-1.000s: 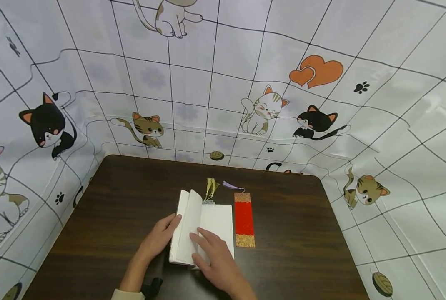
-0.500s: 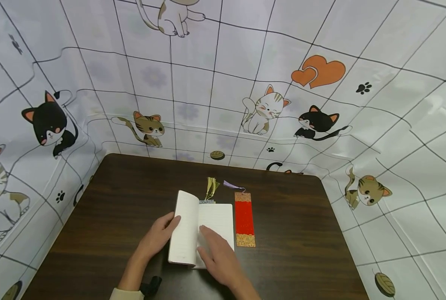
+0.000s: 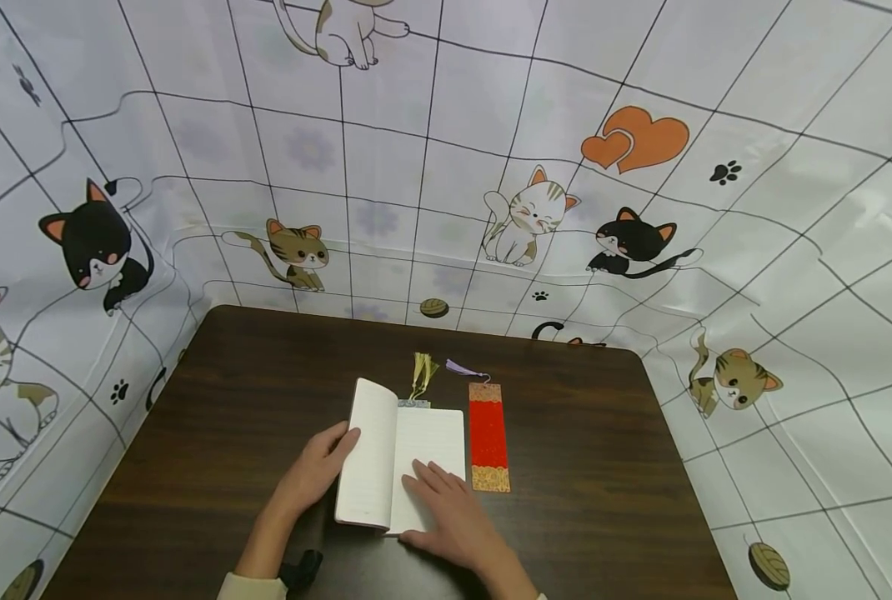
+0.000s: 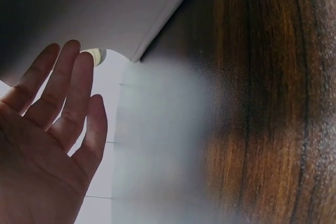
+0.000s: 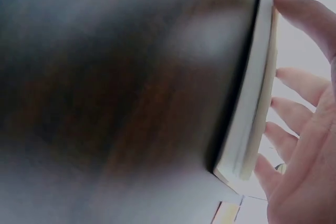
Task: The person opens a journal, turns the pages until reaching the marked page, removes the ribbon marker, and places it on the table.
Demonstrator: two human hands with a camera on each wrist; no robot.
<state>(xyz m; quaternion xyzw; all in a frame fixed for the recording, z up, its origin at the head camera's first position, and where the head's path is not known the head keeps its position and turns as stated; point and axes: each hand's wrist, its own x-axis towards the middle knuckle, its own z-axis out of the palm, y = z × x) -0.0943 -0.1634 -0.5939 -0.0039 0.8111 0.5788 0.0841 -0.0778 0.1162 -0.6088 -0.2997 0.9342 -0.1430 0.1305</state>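
A notebook (image 3: pixel 368 467) with blank-looking lined pages lies opened on the dark wooden table. My left hand (image 3: pixel 317 468) holds its raised left side by the outer edge, thumb at the page edge and fingers behind. In the left wrist view, the fingers (image 4: pixel 79 85) reach up against the cover's underside. My right hand (image 3: pixel 453 517) rests with spread fingers on the lower part of the right-hand page (image 3: pixel 431 433). The right wrist view shows those fingertips touching the page block (image 5: pixel 257 93). A silvery bookmark (image 3: pixel 413 403) with a yellow-green tassel pokes out above the notebook's top edge.
A red bookmark (image 3: pixel 488 433) with gold ends and a purple tassel lies just right of the notebook. The table (image 3: pixel 603 467) extends to both sides. White sheeting (image 3: pixel 386 167) printed with cats surrounds its back and sides.
Loose pages have gone over to the left, so the left side is one flat page. My right hand has moved from the middle fold to the lower right page.
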